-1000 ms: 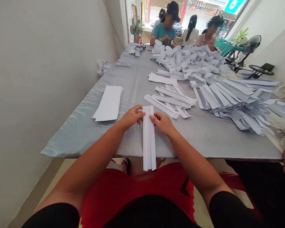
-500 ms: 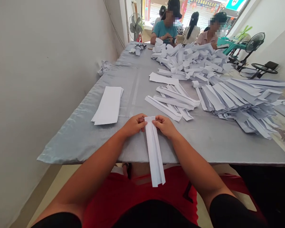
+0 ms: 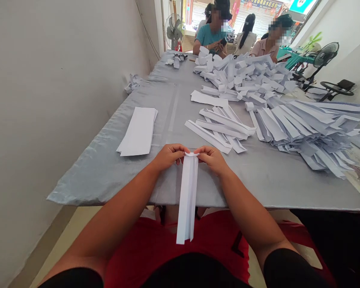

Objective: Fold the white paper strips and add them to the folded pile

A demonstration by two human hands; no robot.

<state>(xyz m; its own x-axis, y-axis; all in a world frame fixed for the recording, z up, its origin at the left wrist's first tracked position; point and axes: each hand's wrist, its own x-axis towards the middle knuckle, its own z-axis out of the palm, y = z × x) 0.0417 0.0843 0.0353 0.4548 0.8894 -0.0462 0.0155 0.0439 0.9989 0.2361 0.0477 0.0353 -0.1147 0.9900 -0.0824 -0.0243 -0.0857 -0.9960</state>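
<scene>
Between my hands is a long strip of white paper (image 3: pixel 186 196), folded lengthwise, its lower end hanging past the table edge over my lap. My left hand (image 3: pixel 171 156) pinches the left corner of its far end. The right corner is pinched by my right hand (image 3: pixel 211 158). The far end curls over toward me in a small bend between my fingertips. Just beyond my hands lie several folded paper strips (image 3: pixel 219 130) in a loose heap. To the left is a stack of flat white paper sheets (image 3: pixel 138 132).
A grey cloth covers the table (image 3: pixel 102 172). Folded strips form a big bundle (image 3: pixel 306 124) at right, with a tall pile of folded paper (image 3: pixel 240 74) behind. People sit at the far end, one in a blue shirt (image 3: pixel 209 38). A wall (image 3: pixel 57 92) runs along the left.
The far end of the strip, flat before, is now bent over between my fingers. Its hanging end has swung left. My hands have drawn slightly closer together.
</scene>
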